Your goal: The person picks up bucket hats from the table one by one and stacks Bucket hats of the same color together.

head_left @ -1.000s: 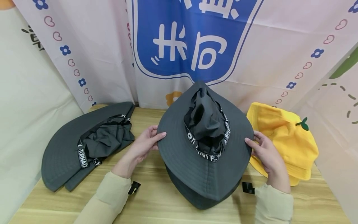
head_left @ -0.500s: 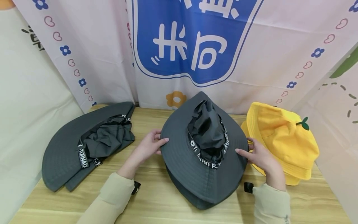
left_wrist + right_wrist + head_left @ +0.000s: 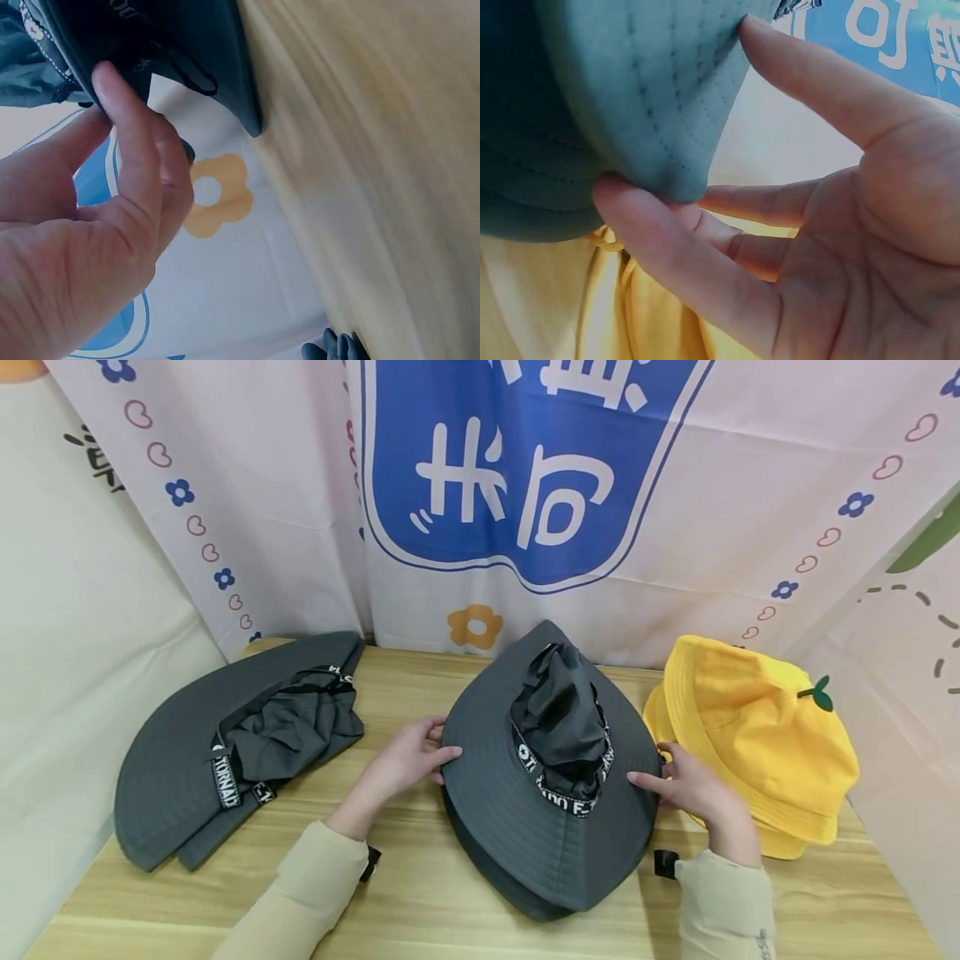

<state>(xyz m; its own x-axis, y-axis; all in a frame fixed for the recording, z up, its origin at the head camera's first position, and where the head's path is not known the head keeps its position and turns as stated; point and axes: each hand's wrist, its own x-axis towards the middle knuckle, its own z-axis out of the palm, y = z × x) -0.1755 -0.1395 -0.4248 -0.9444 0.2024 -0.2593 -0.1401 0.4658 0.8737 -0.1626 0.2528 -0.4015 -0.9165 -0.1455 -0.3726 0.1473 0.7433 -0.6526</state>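
Note:
In the head view a dark grey bucket hat point(image 3: 510, 835) lies with its crumpled inside and lettered band facing up. Another grey brim point(image 3: 486, 867) shows beneath it at the front left. My left hand point(image 3: 405, 758) pinches the upper hat's left brim edge, thumb on top and fingers underneath. On the opposite edge my right hand point(image 3: 696, 792) holds the brim the same way. The left wrist view has the dark hat underside point(image 3: 225, 67) at my left fingertips. Stitched brim fabric point(image 3: 660, 97) sits between my right thumb and fingers in the right wrist view.
A grey hat point(image 3: 172, 760) with a lettered band lies on its side at the left of the wooden table point(image 3: 405, 877). Yellow hats point(image 3: 757, 727), one bearing a green sprout, are at the right, close to my right hand. A printed curtain point(image 3: 300, 527) hangs behind.
The upper grey hat has come down and toward me, its far tip dropping away from the blue print. Both hands have moved with it, keeping their hold on the brim.

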